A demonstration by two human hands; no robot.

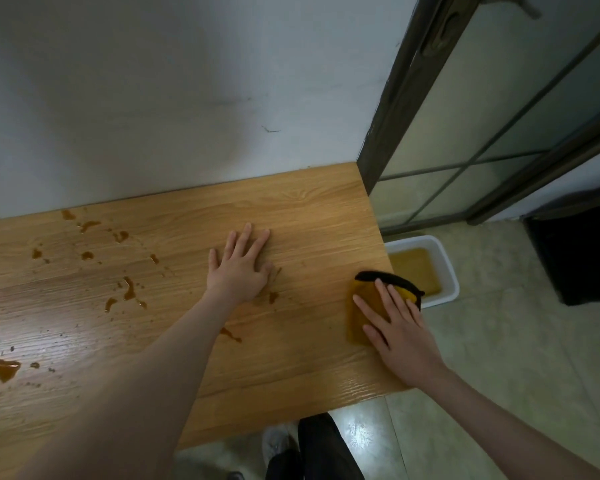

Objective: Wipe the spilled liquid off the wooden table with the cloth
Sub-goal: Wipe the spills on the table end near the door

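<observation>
A wooden table stands against a white wall. Brown liquid lies on it in several drops and puddles: a cluster at the far left, a streak mid-left, a larger puddle at the near left, and a small one near my left forearm. My left hand rests flat on the table, fingers spread, holding nothing. My right hand presses flat on a yellow cloth with a black edge at the table's right edge.
A white tub with brownish liquid sits on the tiled floor just right of the table. A glass sliding door stands behind it, and a black bin at far right. My shoes and legs show below the table's near edge.
</observation>
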